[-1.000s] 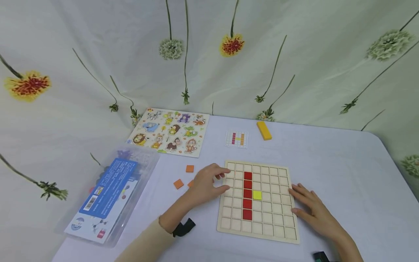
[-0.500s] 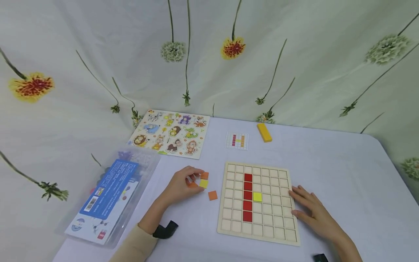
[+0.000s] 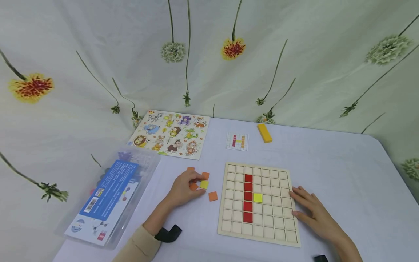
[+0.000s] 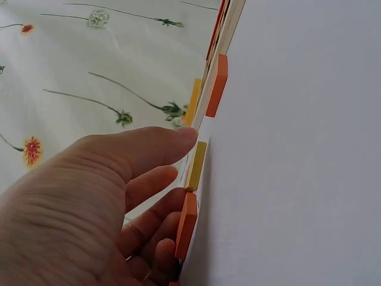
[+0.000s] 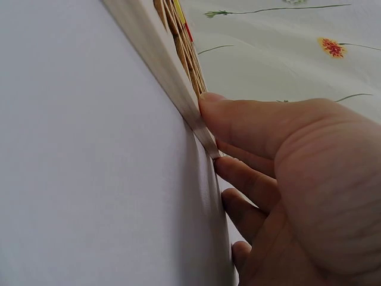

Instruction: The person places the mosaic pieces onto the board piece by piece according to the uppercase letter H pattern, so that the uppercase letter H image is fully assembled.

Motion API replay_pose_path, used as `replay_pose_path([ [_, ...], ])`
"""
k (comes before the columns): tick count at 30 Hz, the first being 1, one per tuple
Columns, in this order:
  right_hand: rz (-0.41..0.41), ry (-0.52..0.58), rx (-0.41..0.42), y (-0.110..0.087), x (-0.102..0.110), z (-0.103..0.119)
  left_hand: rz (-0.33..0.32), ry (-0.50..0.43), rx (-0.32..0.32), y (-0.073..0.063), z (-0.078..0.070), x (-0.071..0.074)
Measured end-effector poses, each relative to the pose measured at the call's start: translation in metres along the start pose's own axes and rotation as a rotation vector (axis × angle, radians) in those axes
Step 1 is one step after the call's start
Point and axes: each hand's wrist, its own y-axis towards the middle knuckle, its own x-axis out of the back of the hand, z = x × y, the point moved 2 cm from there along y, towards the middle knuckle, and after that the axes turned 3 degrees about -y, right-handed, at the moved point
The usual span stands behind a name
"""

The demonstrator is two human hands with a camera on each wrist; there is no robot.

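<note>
My left hand (image 3: 184, 189) is over a small group of loose tiles left of the wooden grid board (image 3: 226, 225). Its thumb and index finger lie on either side of a yellow tile (image 3: 204, 185); in the left wrist view a gap shows between the thumb tip and that tile (image 4: 197, 165). Orange tiles (image 3: 213, 196) lie around it, one partly behind the fingers. On the board a column of red tiles (image 3: 248, 197) has one yellow tile (image 3: 258, 198) to its right. My right hand (image 3: 315, 214) rests with thumb and fingertips along the board's right edge (image 5: 196, 113).
Beyond the board lie a pattern card (image 3: 237, 141) and a yellow block (image 3: 264, 133). An animal puzzle board (image 3: 170, 134) stands at the back left. A clear plastic case (image 3: 126, 214) with a blue label sits at the far left.
My left hand has moved left from the board's edge to the loose tiles, then shifted slightly right over them, showing another orange tile behind it. My right hand stays in place.
</note>
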Motion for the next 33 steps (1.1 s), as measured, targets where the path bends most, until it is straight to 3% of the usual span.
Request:
replay_pose_path([
  [8,0.010,0.040,-0.016,-0.0005,-0.0002,-0.0004,0.006,0.056,0.052,0.0006,-0.0019,-0.0018],
  [22,0.010,0.040,0.000,-0.0006,0.0000,-0.0001,0.017,0.054,0.069,0.0002,-0.0004,-0.0017],
  [33,0.001,0.008,0.017,-0.0001,0.0006,0.0004,0.066,0.084,0.088,0.0014,-0.0011,-0.0019],
])
